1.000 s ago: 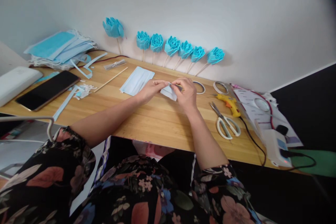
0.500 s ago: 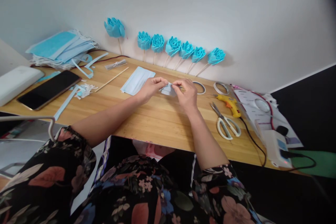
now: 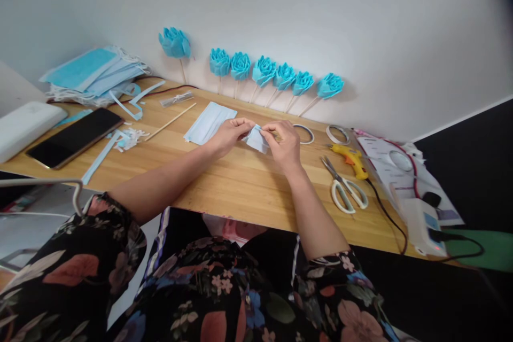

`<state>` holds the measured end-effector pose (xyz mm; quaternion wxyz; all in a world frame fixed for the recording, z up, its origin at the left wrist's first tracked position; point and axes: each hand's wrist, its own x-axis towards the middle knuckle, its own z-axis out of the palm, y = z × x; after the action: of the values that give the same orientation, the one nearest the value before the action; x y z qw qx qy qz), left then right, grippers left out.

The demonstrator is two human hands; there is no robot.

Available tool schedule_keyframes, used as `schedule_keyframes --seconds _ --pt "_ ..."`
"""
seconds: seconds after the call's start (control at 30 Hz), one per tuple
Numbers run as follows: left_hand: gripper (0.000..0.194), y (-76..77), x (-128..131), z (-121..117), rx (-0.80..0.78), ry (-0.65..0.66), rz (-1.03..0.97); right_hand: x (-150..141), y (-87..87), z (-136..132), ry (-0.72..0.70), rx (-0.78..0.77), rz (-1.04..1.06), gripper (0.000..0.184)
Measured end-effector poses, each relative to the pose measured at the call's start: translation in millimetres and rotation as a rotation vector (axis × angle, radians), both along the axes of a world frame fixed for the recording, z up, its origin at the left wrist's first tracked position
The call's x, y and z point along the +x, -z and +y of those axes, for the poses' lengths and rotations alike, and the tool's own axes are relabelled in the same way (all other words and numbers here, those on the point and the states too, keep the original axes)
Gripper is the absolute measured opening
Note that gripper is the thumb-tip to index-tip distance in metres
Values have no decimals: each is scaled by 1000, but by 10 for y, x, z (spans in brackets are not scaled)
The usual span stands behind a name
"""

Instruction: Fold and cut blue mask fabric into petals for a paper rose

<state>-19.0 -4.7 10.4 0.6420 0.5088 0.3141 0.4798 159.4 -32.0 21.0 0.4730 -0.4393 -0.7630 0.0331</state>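
Between my two hands is a small piece of pale blue mask fabric [image 3: 257, 140], held just above the table. My left hand [image 3: 232, 134] pinches its left upper edge with thumb and fingertips. On the other side my right hand [image 3: 284, 141] pinches the right upper edge, with its fingers curled. The lower part of the piece hangs free between them. Just left of my left hand lies a flat pleated light blue face mask [image 3: 210, 122]. A roll of tape [image 3: 305, 134] lies behind my right hand.
Several blue fabric flowers [image 3: 264, 70] on sticks lean on the wall. Left: a mask stack [image 3: 94, 72], phone [image 3: 76, 136], white box [image 3: 30, 125], scraps [image 3: 130, 139], wooden stick [image 3: 170, 122]. Right: scissors [image 3: 340, 184], yellow glue gun [image 3: 349, 159], another tape roll [image 3: 337, 134], power strip [image 3: 424, 227].
The fabric piece has turned and spread, so more of its pale surface shows below my fingers. Both hands have shifted only slightly.
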Motion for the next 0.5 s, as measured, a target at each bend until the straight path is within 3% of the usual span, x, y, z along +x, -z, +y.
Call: schedule_keyframes --seconds 0.27,0.5 --pt "42 -51 -6 -33 24 38 0 6 1 3 8 -16 1 9" --pt "37 -46 -5 -35 -10 39 16 5 -10 -11 13 -9 -24 7"
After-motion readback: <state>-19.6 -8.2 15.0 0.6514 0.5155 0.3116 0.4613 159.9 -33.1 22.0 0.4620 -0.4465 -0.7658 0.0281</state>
